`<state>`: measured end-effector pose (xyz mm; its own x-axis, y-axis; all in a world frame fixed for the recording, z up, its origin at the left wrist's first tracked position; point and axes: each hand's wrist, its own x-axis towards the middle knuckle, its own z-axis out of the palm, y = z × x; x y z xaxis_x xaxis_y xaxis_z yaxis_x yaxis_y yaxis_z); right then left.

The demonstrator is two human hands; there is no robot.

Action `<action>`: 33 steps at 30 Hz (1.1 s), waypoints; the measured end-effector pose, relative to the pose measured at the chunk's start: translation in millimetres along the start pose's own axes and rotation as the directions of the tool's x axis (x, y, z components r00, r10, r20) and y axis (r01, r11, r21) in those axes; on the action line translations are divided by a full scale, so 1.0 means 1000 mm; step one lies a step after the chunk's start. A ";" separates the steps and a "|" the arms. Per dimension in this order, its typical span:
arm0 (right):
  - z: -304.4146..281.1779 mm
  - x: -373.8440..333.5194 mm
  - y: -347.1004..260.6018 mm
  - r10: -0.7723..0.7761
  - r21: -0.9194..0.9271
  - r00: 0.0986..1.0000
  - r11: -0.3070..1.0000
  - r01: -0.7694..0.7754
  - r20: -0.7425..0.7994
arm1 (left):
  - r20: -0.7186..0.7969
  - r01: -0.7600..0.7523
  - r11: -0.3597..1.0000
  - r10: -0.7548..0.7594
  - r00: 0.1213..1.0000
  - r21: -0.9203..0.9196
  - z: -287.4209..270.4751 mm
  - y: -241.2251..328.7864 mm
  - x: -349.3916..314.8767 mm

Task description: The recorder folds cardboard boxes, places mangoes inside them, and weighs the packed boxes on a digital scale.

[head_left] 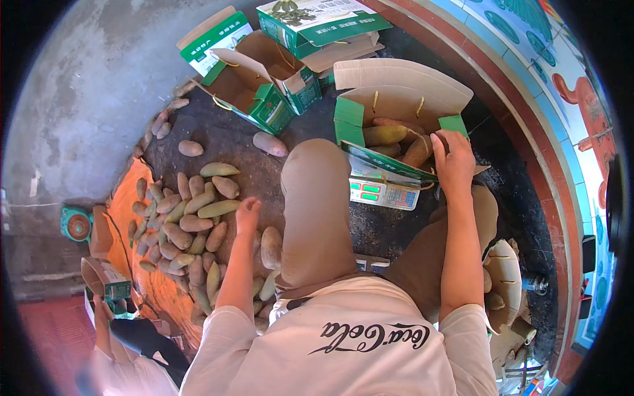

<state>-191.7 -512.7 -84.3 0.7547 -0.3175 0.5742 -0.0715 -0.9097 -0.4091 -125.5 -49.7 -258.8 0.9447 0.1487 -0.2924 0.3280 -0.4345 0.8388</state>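
Mangoes (191, 221), long and green-brown, lie heaped on a dark mat at the left of the scene, with an orange sheet (125, 198) showing under the heap's left edge. Left hand (247, 214) rests at the heap's right edge, fingers curled loosely; whether it grips a fruit I cannot tell. To its right a bent knee in tan trousers rises between the heap and a green-and-white scale (383, 193) with lit green displays. On that scale sits an open green carton (396, 109), brown inside, holding about 3 mangoes. Right hand (452, 162) is at the carton's right rim, fingers closed around a brownish mango (417, 152) that it presses in among the others

Judging by this, the step in hand looks like filling the carton on the scale. The next move likely calls for a fruit from the heap, chosen to fit the space left without tipping the box

Ground is rough grey concrete at far left, black matting under the work. 3 more open cartons (264, 79) stand at the far side. A painted blue and red tiled wall (561, 86) curves along the right. Another person's sleeve (125, 366) shows at near left
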 end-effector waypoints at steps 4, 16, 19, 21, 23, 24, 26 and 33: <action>0.002 -0.002 -0.003 -0.034 0.018 0.999 0.999 0.034 -0.017 | 0.088 0.146 0.954 -0.174 0.981 0.261 0.008 -0.068 -0.011; 0.005 -0.006 0.007 -0.028 0.017 0.999 0.999 0.027 0.042 | 0.007 0.366 0.676 -0.481 0.876 0.639 0.016 -0.151 -0.064; 0.009 -0.006 0.009 -0.022 0.000 0.998 1.000 0.022 0.058 | -0.059 0.444 0.625 -0.537 0.841 0.642 0.012 -0.142 -0.066; 0.009 -0.008 0.011 -0.007 -0.001 0.997 1.000 0.007 0.071 | -0.175 0.488 0.572 -0.515 0.839 0.659 0.009 -0.138 -0.062; 0.009 -0.007 0.009 -0.003 -0.019 0.996 1.000 0.004 0.086 | -0.167 0.452 0.572 -0.481 0.861 0.685 0.003 -0.140 -0.054; 0.008 -0.006 0.006 -0.010 -0.001 0.998 1.000 0.010 0.065 | -0.157 0.410 0.572 -0.439 0.885 0.710 0.000 -0.141 -0.050; 0.008 -0.006 0.004 -0.017 0.008 0.999 1.000 0.017 0.044 | -0.141 0.359 0.558 -0.394 0.908 0.748 -0.002 -0.140 -0.040; 0.008 -0.009 0.011 0.047 0.021 0.995 0.999 -0.049 0.086 | 0.020 0.131 0.414 -0.340 0.940 0.901 -0.009 -0.149 -0.015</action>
<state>-194.1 -517.2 -100.0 0.8037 -0.3359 0.4911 -0.0948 -0.8872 -0.4516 -188.2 20.6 -375.0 0.7765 0.2698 -0.5695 0.2569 -0.9607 -0.1047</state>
